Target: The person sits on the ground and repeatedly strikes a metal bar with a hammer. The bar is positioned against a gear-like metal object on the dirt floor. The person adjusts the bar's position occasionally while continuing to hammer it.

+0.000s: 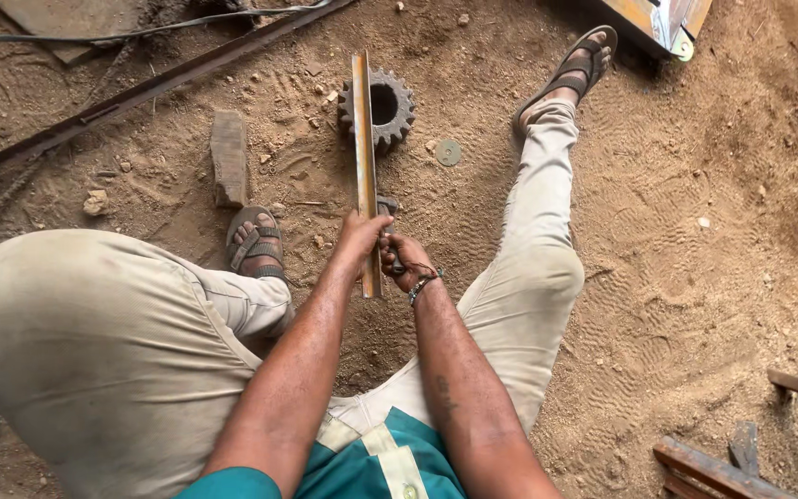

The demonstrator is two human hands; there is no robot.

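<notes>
At the bottom of the frame sits the person's teal shirt (376, 467) with a pale strip down its front, and two bare forearms reach up from it toward the middle. On the lower left a bent knee in dusty beige trousers (103, 351) fills much of the picture; the other leg stretches out toward the upper right.

The left hand (359, 236) is wrapped around a long flat metal bar (363, 139), fingers closed on it near its lower end. The right hand (401, 259), with a bracelet at the wrist, is closed just beside the bar's right edge, gripping a small dark tool (387, 205) whose tip pokes out above the fist; what kind of tool it is cannot be made out. The bar runs almost straight up the centre of the frame, its lower end between the two hands.

Just left of the hands a sandalled foot (255, 242) rests on the sandy ground (695, 277). Above it lies a small rectangular block (229, 157). Behind the bar's upper part a rusty gear wheel (379, 109) lies flat, the bar crossing its left side, and a small round disc (448, 152) lies just to its right. The second sandalled foot (573, 69) is at the upper right. A long steel angle (140, 92) slants across the upper left
</notes>
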